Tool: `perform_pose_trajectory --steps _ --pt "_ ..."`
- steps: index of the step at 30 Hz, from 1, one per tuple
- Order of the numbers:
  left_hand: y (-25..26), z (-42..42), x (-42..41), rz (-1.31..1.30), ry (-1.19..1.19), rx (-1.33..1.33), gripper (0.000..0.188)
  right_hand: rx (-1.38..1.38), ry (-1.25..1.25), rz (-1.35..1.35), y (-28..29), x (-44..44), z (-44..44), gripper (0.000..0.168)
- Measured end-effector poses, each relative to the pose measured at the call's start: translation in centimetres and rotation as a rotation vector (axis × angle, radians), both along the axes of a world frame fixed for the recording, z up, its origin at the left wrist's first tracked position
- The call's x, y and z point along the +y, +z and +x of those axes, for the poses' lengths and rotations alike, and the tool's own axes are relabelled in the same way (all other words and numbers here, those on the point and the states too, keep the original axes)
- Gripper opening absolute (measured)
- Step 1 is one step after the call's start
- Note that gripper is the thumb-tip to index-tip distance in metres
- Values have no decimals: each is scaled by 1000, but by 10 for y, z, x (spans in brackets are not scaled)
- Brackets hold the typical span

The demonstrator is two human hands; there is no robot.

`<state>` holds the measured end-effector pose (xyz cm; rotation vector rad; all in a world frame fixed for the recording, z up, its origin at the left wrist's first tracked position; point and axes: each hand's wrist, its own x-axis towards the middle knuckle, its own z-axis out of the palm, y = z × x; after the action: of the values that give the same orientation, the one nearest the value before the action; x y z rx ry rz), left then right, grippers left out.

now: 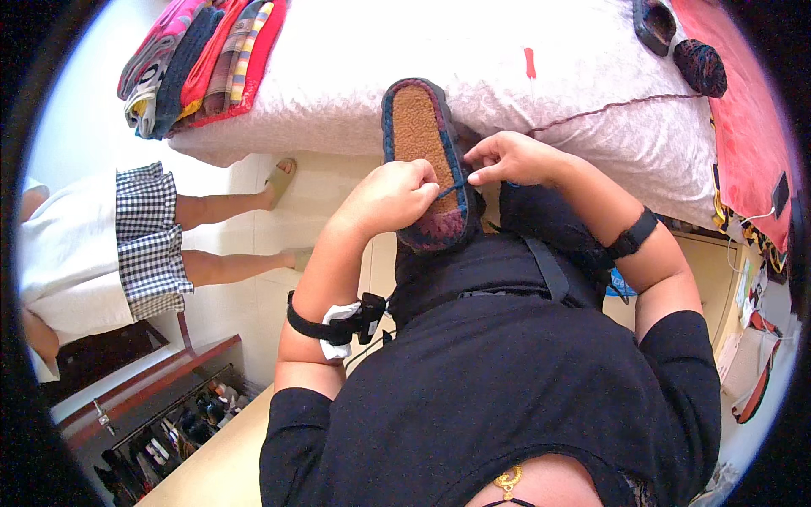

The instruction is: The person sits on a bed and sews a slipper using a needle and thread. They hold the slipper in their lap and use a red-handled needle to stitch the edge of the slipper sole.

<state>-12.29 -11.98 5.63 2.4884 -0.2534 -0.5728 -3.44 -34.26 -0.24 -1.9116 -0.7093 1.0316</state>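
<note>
A slipper (418, 127) with a tan fleecy insole and a blue and purple yarn edge stands toe-end toward me, above my lap. My left hand (399, 196) lies over its lower part, thumb and forefinger pinched on a blue strand (451, 189), apparently yarn, that runs to the right edge of the slipper. Beside that edge is my right hand (516, 158), thumb and forefinger apart with nothing visible between them. A dark purple-brown yarn (595, 113) trails across the bed from a yarn ball (700, 68) and disappears behind my right hand.
A red-handled tool with a thin shaft (530, 63) lies on the pale bedspread (355, 38). Another dark slipper (654, 26) rests by the yarn ball. Folded clothes (209, 63) are stacked at the bed's left. Another person (149, 234) stands at left. A phone (780, 193) with a cable lies far right.
</note>
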Motion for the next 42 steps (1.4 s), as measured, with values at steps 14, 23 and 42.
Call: perform_pose_trajectory --steps 14,23,42 --pt "18 -24 -24 -128 -8 -111 23 -275 187 104 38 -25 29 18" --pt "28 -21 -29 -625 -278 -303 34 -298 -330 152 59 -102 141 25" --pt "50 4 -73 -522 -302 -225 23 -744 -732 -85 -10 -72 129 29"
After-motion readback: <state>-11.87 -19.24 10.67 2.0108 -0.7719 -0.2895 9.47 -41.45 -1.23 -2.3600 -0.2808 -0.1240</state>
